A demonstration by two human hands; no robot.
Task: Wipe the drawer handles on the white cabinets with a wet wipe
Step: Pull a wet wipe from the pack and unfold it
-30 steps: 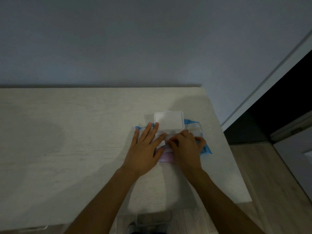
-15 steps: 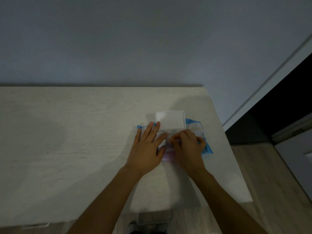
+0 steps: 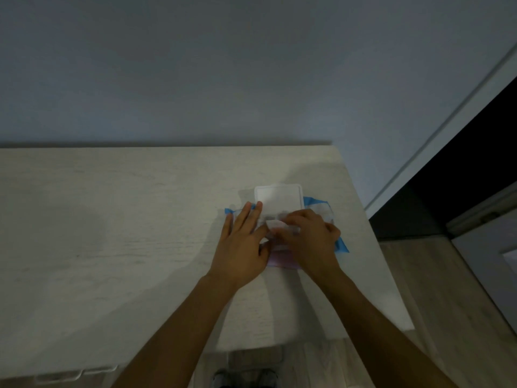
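Observation:
A blue and white wet wipe pack [image 3: 321, 208] lies on the pale wooden cabinet top [image 3: 126, 219], its white plastic lid [image 3: 278, 198] flipped up at the far side. My left hand [image 3: 242, 245] lies flat with straight fingers on the pack's left half and holds it down. My right hand [image 3: 310, 239] has its fingers curled and pinches a white wet wipe [image 3: 275, 225] that sticks up out of the pack's opening. A drawer handle [image 3: 72, 373] shows at the cabinet's front edge, lower left.
A grey wall rises behind the cabinet. A white door frame [image 3: 453, 113] and a dark doorway [image 3: 475, 169] stand at the right. Wooden floor [image 3: 436, 289] runs along the cabinet's right side. My feet [image 3: 243, 378] show below the front edge.
My right hand's fingers have closed on the wipe and lifted a white corner out of the opening. The left hand stays flat on the pack.

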